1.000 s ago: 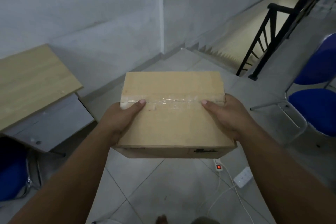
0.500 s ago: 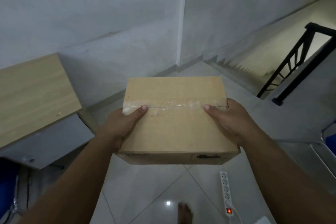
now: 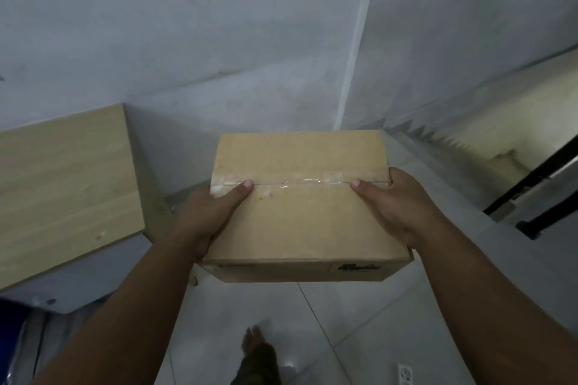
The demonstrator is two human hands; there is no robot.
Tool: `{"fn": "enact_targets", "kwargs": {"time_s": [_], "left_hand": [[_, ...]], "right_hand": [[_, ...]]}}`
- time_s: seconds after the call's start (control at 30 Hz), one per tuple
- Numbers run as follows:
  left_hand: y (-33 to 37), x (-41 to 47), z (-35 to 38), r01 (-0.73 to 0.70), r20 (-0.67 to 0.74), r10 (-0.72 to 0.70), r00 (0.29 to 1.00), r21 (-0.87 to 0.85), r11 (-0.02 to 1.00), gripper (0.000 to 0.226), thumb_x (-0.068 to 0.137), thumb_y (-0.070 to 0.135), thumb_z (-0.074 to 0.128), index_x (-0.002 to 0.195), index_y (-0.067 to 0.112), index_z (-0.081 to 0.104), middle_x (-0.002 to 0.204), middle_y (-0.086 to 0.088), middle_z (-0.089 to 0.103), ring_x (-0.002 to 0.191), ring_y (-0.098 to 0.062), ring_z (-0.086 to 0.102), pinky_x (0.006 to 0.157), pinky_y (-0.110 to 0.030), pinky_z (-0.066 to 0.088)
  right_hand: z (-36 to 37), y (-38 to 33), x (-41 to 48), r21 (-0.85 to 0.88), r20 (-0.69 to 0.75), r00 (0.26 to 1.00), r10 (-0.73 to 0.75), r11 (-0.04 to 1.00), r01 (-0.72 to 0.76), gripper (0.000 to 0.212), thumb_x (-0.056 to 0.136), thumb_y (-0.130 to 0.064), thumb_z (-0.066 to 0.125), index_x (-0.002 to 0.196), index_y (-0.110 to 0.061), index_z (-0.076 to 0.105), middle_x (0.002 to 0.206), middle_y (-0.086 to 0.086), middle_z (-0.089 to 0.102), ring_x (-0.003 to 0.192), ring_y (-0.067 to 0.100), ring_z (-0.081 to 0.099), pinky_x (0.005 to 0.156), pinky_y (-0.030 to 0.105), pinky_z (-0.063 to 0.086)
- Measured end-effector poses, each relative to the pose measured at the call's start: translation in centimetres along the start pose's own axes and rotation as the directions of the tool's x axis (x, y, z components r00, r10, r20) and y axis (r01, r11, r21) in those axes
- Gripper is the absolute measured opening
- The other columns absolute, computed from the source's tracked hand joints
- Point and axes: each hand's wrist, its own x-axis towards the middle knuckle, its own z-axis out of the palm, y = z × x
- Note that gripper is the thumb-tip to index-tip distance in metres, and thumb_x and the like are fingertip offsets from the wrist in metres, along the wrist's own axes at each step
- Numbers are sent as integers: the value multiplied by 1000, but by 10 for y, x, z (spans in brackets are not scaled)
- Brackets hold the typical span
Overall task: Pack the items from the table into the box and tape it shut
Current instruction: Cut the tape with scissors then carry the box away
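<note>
Wooden table (image 3: 62, 191) at left, bare top. Closed cardboard box (image 3: 300, 228) held in air over tiled floor (image 3: 359, 337), clear tape (image 3: 300, 182) along top seam. Left hand (image 3: 212, 216) and right hand (image 3: 397, 206) grip box sides, thumbs on tape. Black print on box front, unreadable. Power strip (image 3: 405, 374) on floor.

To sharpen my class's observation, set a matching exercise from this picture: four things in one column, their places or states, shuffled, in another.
Things: 1 box; 2 tape; 3 wooden desk; 4 power strip.
Places or states: A on the floor, bottom right; B gripped between the left hand and right hand, off the ground; C along the box's top seam; D at the far left.
Pairs: 1-B; 2-C; 3-D; 4-A.
</note>
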Motion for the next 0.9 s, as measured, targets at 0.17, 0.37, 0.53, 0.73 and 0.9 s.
{"fn": "enact_targets", "kwargs": {"time_s": [0.17,0.37,0.53,0.73,0.9], "left_hand": [[18,73,-19,-3,-18,3,1000,-8,1000,43,75,55,84,101,22,78,95,2,79,88,-19,75,79,-36,60],[54,157,-41,-20,-32,20,999,-5,1000,28,81,49,80,90,24,75,89,5,77,84,-15,72,68,-29,55],[68,214,-49,-14,-76,13,997,-7,1000,38,77,53,82,97,21,79,90,4,80,86,-17,76,82,-39,61],[78,269,-37,1,-121,-9,993,-66,998,34,82,49,79,102,22,77,91,5,79,80,-11,75,62,-24,56],[89,322,-30,32,-177,-50,983,-106,994,26,90,43,73,104,21,76,95,5,80,89,-15,75,78,-33,60]], "right_hand": [[39,-23,76,15,18,1000,2,1000,-3,35,85,-45,77,112,-24,68,102,-6,73,88,14,69,66,29,51],[81,-62,162,29,35,999,-15,999,14,26,86,-42,76,106,-28,68,101,-8,72,88,12,68,65,28,49],[101,-81,223,21,66,998,-22,1000,21,26,86,-42,76,107,-28,69,100,-8,72,91,15,69,72,31,53],[118,-90,314,-34,134,991,-30,999,35,39,83,-47,78,114,-26,69,106,-7,72,94,17,69,84,40,57],[137,-104,402,-36,234,969,-77,996,88,41,83,-44,79,117,-25,66,107,-7,72,92,14,68,75,32,55]]}}
